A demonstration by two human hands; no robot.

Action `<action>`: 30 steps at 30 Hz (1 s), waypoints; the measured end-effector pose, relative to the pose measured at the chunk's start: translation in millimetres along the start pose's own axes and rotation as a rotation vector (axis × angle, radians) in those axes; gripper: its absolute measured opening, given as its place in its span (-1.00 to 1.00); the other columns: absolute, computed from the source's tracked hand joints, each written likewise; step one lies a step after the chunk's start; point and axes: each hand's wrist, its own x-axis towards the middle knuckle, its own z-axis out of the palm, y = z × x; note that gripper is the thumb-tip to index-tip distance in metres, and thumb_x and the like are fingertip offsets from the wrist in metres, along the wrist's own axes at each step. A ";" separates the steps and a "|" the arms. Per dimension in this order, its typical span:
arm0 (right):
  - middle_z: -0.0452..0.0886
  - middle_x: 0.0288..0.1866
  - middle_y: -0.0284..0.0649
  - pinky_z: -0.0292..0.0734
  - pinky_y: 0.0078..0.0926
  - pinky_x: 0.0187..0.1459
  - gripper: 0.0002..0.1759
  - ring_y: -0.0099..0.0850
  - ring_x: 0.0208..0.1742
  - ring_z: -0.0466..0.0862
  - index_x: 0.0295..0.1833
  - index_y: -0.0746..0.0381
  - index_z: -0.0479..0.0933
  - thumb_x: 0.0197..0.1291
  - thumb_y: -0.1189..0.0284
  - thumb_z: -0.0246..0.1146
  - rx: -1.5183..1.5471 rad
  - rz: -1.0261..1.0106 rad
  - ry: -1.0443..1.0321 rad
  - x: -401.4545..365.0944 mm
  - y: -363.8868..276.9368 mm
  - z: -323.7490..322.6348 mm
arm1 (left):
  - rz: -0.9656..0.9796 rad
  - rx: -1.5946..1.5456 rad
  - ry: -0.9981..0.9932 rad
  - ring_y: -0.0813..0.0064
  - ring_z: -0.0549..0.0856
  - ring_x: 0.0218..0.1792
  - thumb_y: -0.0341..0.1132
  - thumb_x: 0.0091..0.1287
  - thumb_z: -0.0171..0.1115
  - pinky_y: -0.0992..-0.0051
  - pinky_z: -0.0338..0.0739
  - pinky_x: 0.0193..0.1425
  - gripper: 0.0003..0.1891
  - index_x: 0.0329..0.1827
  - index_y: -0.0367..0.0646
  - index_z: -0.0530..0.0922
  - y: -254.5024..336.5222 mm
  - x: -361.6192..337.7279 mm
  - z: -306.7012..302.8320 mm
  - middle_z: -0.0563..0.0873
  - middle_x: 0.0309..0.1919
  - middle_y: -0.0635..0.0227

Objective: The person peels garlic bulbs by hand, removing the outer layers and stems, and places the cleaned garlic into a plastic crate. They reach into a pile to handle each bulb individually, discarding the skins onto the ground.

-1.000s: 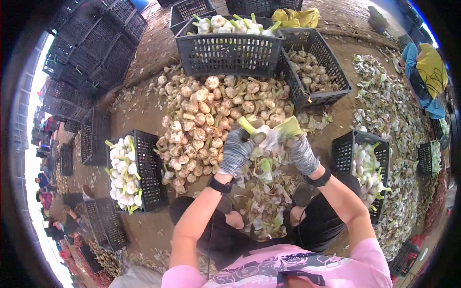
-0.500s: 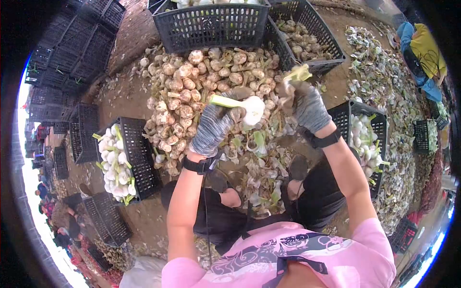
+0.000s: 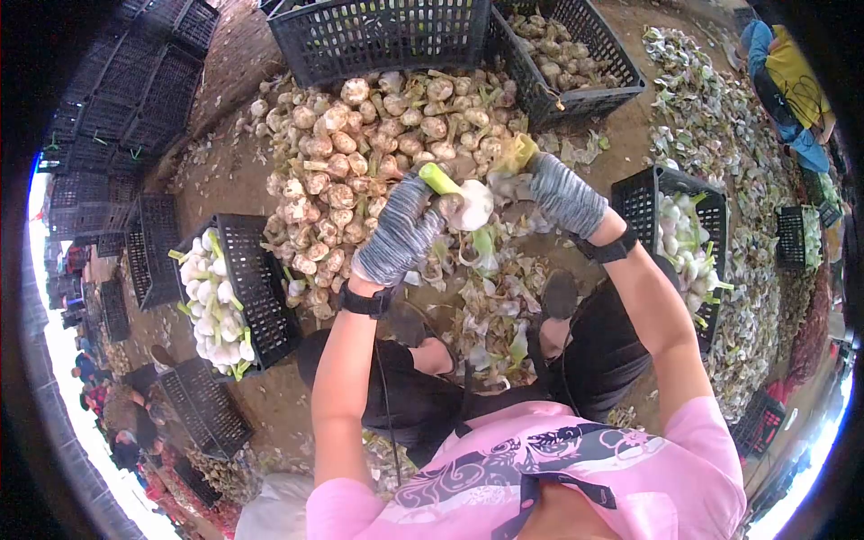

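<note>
A white garlic bulb [image 3: 473, 207] with a short green stem is gripped in my left hand [image 3: 399, 232], which wears a grey knitted glove. The stem points up and to the left. My right hand [image 3: 567, 196], gloved the same way, is closed on a strip of yellowish garlic skin [image 3: 515, 155] just right of the bulb. Its fingertips are partly hidden behind the skin. Beyond both hands lies a heap of unpeeled garlic [image 3: 337, 166], brownish and dirt-stained.
A crate of white garlic [image 3: 256, 288] stands at my left, another crate [image 3: 634, 202] at my right. Two black crates [image 3: 382, 40] [image 3: 576, 99] border the heap. Peeled skins [image 3: 490, 315] litter the ground between my feet. A person [image 3: 796, 90] is at far right.
My right hand has come down and left, bringing the skin closer to the bulb. The bulb's stem has turned from nearly level to slanting upward in my left hand.
</note>
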 end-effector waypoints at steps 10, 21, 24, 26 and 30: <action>0.60 -0.33 -0.11 0.49 -0.41 -0.25 -0.54 -0.33 -0.30 0.61 -0.08 0.33 0.40 -0.02 0.30 0.36 -0.427 -0.258 0.198 -1.6 8.5 23.5 | -0.063 0.190 0.045 0.24 0.61 -0.19 -0.32 0.16 0.27 0.39 0.48 -0.06 -0.69 -0.05 -0.21 0.56 21.3 5.5 5.1 0.64 -0.22 0.19; 0.60 -0.29 -0.08 0.52 -0.41 -0.23 -0.54 -0.32 -0.29 0.61 -0.07 0.33 0.41 0.01 0.25 0.30 -0.805 -0.077 0.274 3.2 13.9 15.3 | -0.254 -0.657 0.263 0.55 0.61 -0.18 -0.32 0.24 0.21 0.52 0.51 -0.06 -0.66 0.04 -0.27 0.48 10.5 -0.1 12.8 0.65 -0.19 0.35; 0.56 -0.11 -0.25 0.46 -0.50 -0.04 -0.63 -0.47 -0.10 0.53 0.05 0.29 0.38 0.11 0.45 0.20 -0.188 -0.008 -0.068 -15.9 7.6 30.7 | -0.440 -1.320 0.237 0.40 0.64 -0.12 -0.37 0.23 0.17 0.46 0.57 0.00 -0.63 0.09 -0.30 0.43 -4.0 -1.3 19.6 0.62 -0.11 0.24; 0.53 0.00 -0.32 0.39 -0.52 0.10 -0.54 -0.53 0.03 0.47 0.18 0.27 0.33 0.14 0.52 0.20 -0.051 -0.246 -0.324 -17.6 19.9 27.7 | -0.526 -1.384 0.250 0.37 0.63 -0.10 -0.32 0.24 0.16 0.42 0.57 0.01 -0.61 0.10 -0.29 0.42 -27.9 -6.4 20.7 0.61 -0.07 0.23; 0.53 0.03 -0.24 0.35 -0.46 0.13 -0.48 -0.44 0.03 0.50 0.16 0.26 0.36 0.07 0.38 0.29 -0.034 0.038 -0.766 -22.6 2.6 20.1 | -0.503 -1.235 0.309 0.32 0.63 -0.09 -0.34 0.26 0.11 0.42 0.64 -0.06 -0.64 0.08 -0.32 0.41 -39.2 -5.1 22.7 0.60 -0.06 0.16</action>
